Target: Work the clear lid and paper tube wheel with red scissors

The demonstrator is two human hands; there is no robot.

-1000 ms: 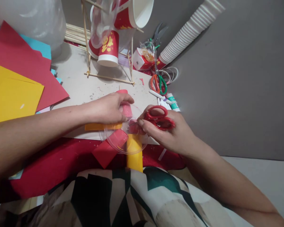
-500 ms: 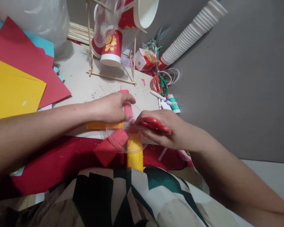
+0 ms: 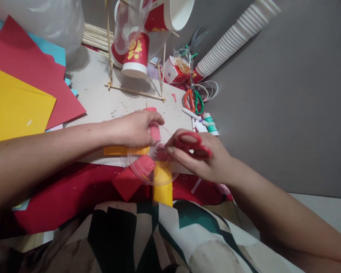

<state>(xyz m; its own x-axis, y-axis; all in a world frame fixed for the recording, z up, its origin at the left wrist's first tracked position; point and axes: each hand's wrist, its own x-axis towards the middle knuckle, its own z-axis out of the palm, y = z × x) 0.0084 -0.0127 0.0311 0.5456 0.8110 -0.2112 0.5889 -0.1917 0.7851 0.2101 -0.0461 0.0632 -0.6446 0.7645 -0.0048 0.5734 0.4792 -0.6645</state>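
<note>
My right hand [image 3: 213, 157] is closed around red-handled scissors [image 3: 201, 151]. Their handles stick up above the fingers, and their blades point down toward a round, clear plastic lid [image 3: 142, 178], the tips being hard to make out. On the lid's far left side, my left hand [image 3: 135, 129] grips it with bent fingers, the fingertips partly hidden. Paper strips fan out from the lid: a red one [image 3: 126, 182] toward me on the left, a yellow one [image 3: 163, 191] nearest my body, an orange one [image 3: 112, 151] under my left hand and a pinkish-red one [image 3: 155, 132] beside my fingers.
A stick frame with red paper cups [image 3: 136, 53] stands behind the hands. Coloured paper sheets [image 3: 19, 102] lie at left, by a white plastic bag [image 3: 53, 22]. Along the right edge are orange-and-green scissors [image 3: 193, 100], a pen [image 3: 194, 115] and stacked cups [image 3: 235, 41].
My right hand has shifted slightly right and turned, so both red scissor handles show more and stand further apart. My left hand keeps its place on the lid.
</note>
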